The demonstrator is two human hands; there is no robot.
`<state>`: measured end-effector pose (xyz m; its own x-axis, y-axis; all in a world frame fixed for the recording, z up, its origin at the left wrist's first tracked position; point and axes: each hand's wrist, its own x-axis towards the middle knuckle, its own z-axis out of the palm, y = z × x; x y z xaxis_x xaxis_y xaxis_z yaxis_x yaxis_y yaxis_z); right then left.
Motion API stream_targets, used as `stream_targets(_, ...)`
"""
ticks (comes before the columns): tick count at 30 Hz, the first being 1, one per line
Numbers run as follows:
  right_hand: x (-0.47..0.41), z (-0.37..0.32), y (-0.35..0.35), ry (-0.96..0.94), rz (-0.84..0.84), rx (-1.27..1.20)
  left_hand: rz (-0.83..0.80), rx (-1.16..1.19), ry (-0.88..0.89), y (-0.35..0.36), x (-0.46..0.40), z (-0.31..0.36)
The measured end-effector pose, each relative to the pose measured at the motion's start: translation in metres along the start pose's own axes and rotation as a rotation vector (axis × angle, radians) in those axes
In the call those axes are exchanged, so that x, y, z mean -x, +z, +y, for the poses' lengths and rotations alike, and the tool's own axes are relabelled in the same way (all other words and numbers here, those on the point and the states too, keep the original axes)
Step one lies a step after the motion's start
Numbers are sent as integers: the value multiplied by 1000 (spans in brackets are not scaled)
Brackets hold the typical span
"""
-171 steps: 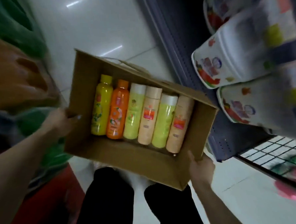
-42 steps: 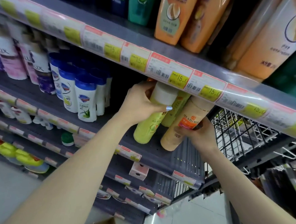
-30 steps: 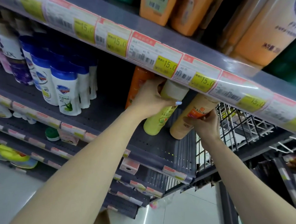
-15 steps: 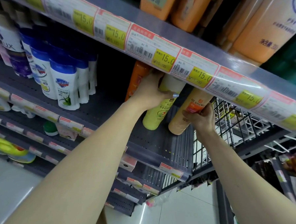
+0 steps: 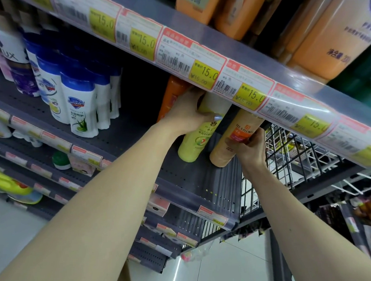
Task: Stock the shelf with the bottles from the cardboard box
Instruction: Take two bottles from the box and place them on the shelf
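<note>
Head view, nearest: our two bare forearms reach up from the bottom edge toward the grey shelf [image 5: 195, 178], whose front edge carries small price tags.
Left hand [image 5: 187, 112]: our fingers are wrapped closed around the upper part of the green bottle [image 5: 193, 144], just under its pale cap.
Right hand [image 5: 249, 150]: our fingers are closed around the middle of the peach bottle [image 5: 230, 144], covering part of its orange label.
Task's things: both bottles sit near the right end of the shelf, leaning with their tops tipped back under the shelf above; their bases are at or just above the shelf surface, and we cannot tell whether they touch it. The two are just beside each other.
Behind: an orange bottle [image 5: 171, 93] stands further in, just beside our left hand.
Further left: white bottles with blue caps [image 5: 79, 107] stand in rows, well apart from ours.
Above: the price strip [image 5: 197, 64] on the upper shelf edge hides both bottle tops.
Right end: a wire basket [image 5: 288, 156] hangs just past the shelf end.
Box: not in view.
Risk, tipping: we judge that letting go while the bottles lean could topple them forward off the front edge.
Risk, snagging: the caps could catch under the upper shelf as we stand them up, since clearance looks tight.
Risk, knocking: pushing the green bottle back could bump the orange bottle over.
</note>
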<state>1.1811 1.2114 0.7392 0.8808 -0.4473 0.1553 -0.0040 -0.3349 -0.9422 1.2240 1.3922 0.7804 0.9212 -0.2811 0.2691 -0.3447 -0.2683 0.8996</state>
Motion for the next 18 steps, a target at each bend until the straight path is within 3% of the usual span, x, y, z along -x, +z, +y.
stream_targets(9, -3, 7, 2, -39, -10, -21, 3, -18, -8, 3, -6, -8)
stream_targets(15, 8, 13, 12, 36, 3, 71, 140, 7, -12, 9, 29, -19)
stream_targets(18, 39, 12, 24, 136, 91, 45, 255, 54, -23, 0, 71, -30)
